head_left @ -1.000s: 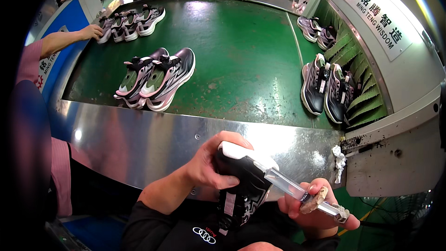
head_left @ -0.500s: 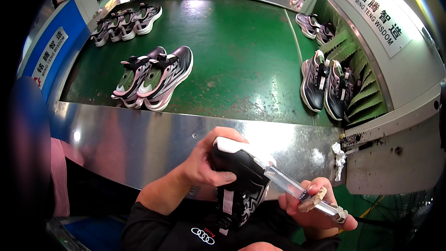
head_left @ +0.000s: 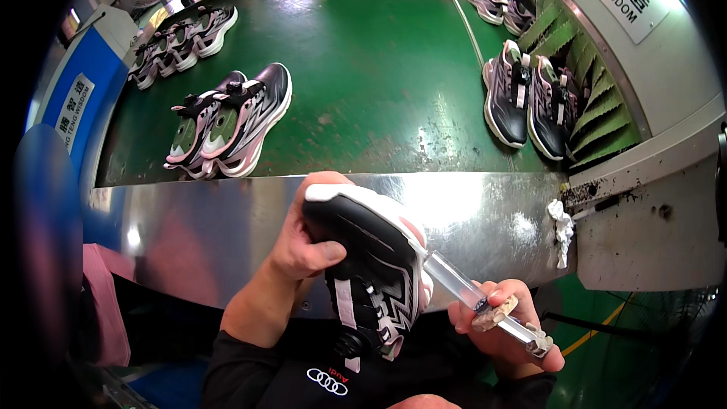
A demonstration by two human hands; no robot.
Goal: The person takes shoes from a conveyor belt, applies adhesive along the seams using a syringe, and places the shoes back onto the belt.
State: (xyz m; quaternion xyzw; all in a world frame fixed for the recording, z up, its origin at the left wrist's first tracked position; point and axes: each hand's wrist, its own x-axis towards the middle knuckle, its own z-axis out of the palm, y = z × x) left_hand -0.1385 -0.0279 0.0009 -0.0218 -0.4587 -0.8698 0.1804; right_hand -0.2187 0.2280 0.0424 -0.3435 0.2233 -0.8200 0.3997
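Note:
My left hand (head_left: pixel 307 238) grips a black sneaker (head_left: pixel 363 238) by its toe end, thumb on the upper and fingers behind the white sole (head_left: pixel 371 198). The shoe hangs heel-down before my chest, with a pink strap and a dial on its laced side. In my right hand (head_left: pixel 500 322) is a clear plastic syringe (head_left: pixel 455 279), its plunger end crusted with beige residue. Fingers wrap around the barrel's end and the thumb lies by the plunger. The syringe's tip meets the seam between sole and upper; whether anything comes out cannot be made out.
On the green conveyor belt (head_left: pixel 363 68) stand a sneaker pair (head_left: pixel 246 125) at left, several more (head_left: pixel 185 42) behind it, and others (head_left: pixel 507 95) beside green flap curtains (head_left: pixel 598 106) at right. A metal ledge (head_left: pixel 189 220) runs along the front, with crumpled white tissue (head_left: pixel 561 231) at its right end.
The sneaker has come up and left with my left hand, showing more of its side. The syringe tip stays at the sole seam. The whole view has shifted slightly.

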